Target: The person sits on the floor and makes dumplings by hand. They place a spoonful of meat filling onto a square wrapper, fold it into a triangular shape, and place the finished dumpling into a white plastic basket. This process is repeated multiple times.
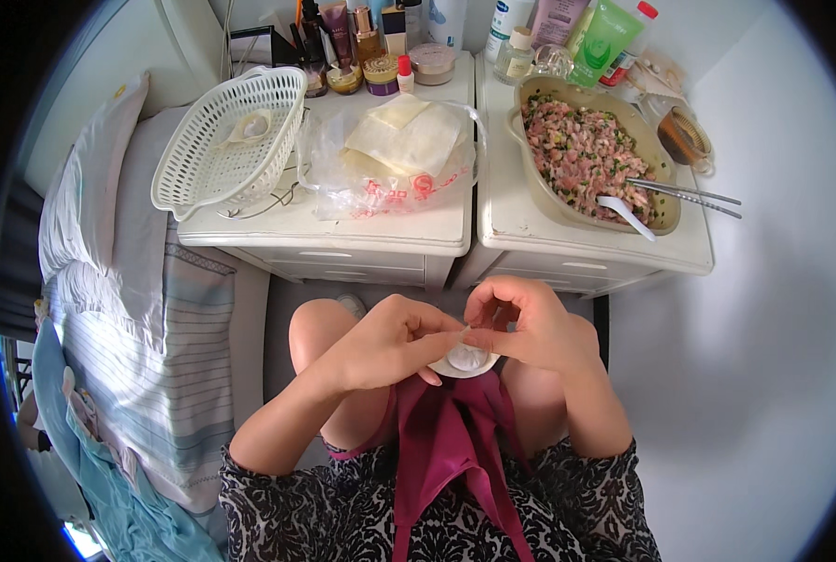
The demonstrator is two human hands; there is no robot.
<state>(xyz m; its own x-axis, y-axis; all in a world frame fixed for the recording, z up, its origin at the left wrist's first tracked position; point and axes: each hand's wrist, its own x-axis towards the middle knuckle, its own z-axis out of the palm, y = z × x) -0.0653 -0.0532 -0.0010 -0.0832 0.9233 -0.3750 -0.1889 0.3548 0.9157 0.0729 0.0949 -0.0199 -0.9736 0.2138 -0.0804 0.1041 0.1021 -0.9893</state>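
Observation:
Above my lap, both hands pinch a small pale dough wrapper (465,363), folded around a whitish lump at its middle. My left hand (401,339) supports it from the left, thumb and fingers closed at its upper edge. From the right, the thumb and fingertips of my right hand (519,326) press the same edge. The underside of the wrapper is hidden. Beyond my hands, a stack of square wrappers (404,136) lies on a clear plastic bag (334,183). A beige basin (521,140) of minced meat with green bits (582,155) stands at the right.
A white plastic basket (179,178) holds one wrapped dumpling (254,126). Metal chopsticks (699,195) and a white spoon (627,217) rest in the basin. Bottles and jars (381,75) line the cabinets' back; a wooden brush (685,136) lies right. A bed (156,375) flanks my left.

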